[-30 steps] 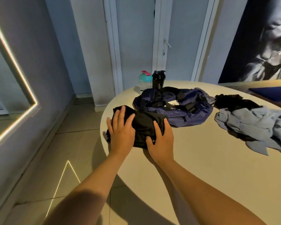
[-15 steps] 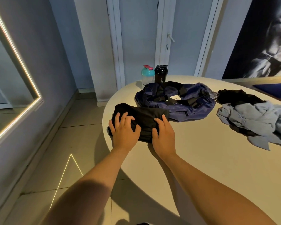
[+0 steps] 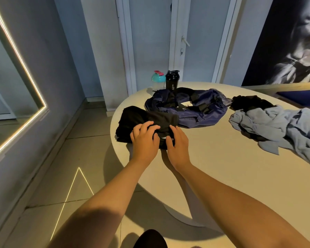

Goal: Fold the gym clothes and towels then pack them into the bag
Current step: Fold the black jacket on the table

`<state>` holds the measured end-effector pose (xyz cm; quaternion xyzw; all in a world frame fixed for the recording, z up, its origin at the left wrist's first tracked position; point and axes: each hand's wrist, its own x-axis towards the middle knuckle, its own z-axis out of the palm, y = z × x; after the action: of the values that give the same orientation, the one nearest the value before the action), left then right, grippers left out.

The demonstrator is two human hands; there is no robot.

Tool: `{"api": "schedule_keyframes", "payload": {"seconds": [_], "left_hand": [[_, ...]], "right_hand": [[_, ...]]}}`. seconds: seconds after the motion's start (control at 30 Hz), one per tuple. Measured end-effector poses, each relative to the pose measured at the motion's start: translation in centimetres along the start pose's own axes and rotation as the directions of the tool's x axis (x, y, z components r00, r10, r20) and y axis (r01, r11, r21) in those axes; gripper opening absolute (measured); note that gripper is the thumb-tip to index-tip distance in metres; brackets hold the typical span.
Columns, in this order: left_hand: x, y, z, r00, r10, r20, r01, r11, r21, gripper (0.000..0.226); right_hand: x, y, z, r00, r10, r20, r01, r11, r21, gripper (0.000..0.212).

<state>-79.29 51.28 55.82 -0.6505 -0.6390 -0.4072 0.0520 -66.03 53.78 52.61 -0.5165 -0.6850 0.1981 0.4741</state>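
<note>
The left hand (image 3: pixel 145 140) and right hand (image 3: pixel 179 146) curl their fingers into the near edge of the black garment (image 3: pixel 141 116), likely gathering the folded bundle to lift it whole. It lies at the table's (image 3: pixel 222 176) left edge, just beside the navy bag (image 3: pixel 197 111) on its near side.

Forearms extended, left hand (image 3: pixel 144 141) and right hand (image 3: pixel 178 146) close together, fingers curled, apparently gripping black garment (image 3: pixel 141 115)
</note>
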Motion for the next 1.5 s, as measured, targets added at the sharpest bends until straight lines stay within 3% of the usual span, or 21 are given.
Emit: {"api": "schedule_keyframes", "payload": {"seconds": [0.1, 0.23, 0.5, 0.83, 1.0, 1.1, 1.17, 1.3, 1.37, 1.5], "left_hand": [[-1.3, 2.5, 1.3, 0.991, -0.018, 0.132, 0.040, 0.984, -0.171, 0.028], [-2.4, 7.3, 3.5, 0.946, -0.109, 0.306, 0.221, 0.906, -0.361, 0.031], [-1.7, 17.3, 9.8, 0.823, -0.076, 0.562, 0.328, 0.873, -0.361, 0.040], [6.2, 25.9, 18.5, 0.799, 0.115, 0.590, 0.217, 0.861, -0.461, 0.044], [10.8, 27.9, 23.7, 0.801, 0.159, 0.577, 0.181, 0.855, -0.487, 0.043], [13.4, 29.5, 26.3, 0.840, 0.139, 0.525, 0.207, 0.812, -0.546, 0.043], [14.9, 30.7, 28.1, 0.838, 0.132, 0.530, 0.235, 0.789, -0.568, 0.044], [15.6, 32.2, 32.0, 0.699, 0.127, 0.704, 0.286, 0.852, -0.438, 0.046], [15.0, 32.2, 33.1, 0.664, 0.097, 0.741, 0.369, 0.820, -0.437, 0.043], [13.9, 31.6, 33.5, 0.732, -0.011, 0.681, 0.447, 0.762, -0.468, 0.034]], "right_hand": [[-1.1, 0.3, -3.3, 1.000, -0.001, -0.007, 0.001, 0.997, 0.076, 0.040], [-1.6, 1.8, -8.7, 0.988, 0.148, -0.055, -0.147, 0.989, 0.010, 0.038], [-1.6, 7.2, -19.5, 0.954, 0.235, -0.186, -0.251, 0.965, -0.072, 0.032], [6.7, 13.5, -27.9, 0.949, 0.185, -0.257, -0.236, 0.954, -0.185, 0.035], [12.5, 17.1, -29.8, 0.961, 0.125, -0.246, -0.220, 0.885, -0.409, 0.045], [14.3, 20.8, -29.8, 0.953, 0.232, -0.194, -0.297, 0.841, -0.451, 0.049], [14.3, 23.0, -29.3, 0.950, 0.213, -0.229, -0.292, 0.867, -0.404, 0.046], [12.5, 25.2, -27.8, 0.917, 0.053, -0.395, -0.215, 0.900, -0.379, 0.032], [12.3, 25.5, -27.7, 0.907, 0.028, -0.419, -0.202, 0.904, -0.376, 0.028], [12.3, 25.5, -27.7, 0.914, 0.003, -0.407, -0.183, 0.895, -0.406, 0.027]]}}
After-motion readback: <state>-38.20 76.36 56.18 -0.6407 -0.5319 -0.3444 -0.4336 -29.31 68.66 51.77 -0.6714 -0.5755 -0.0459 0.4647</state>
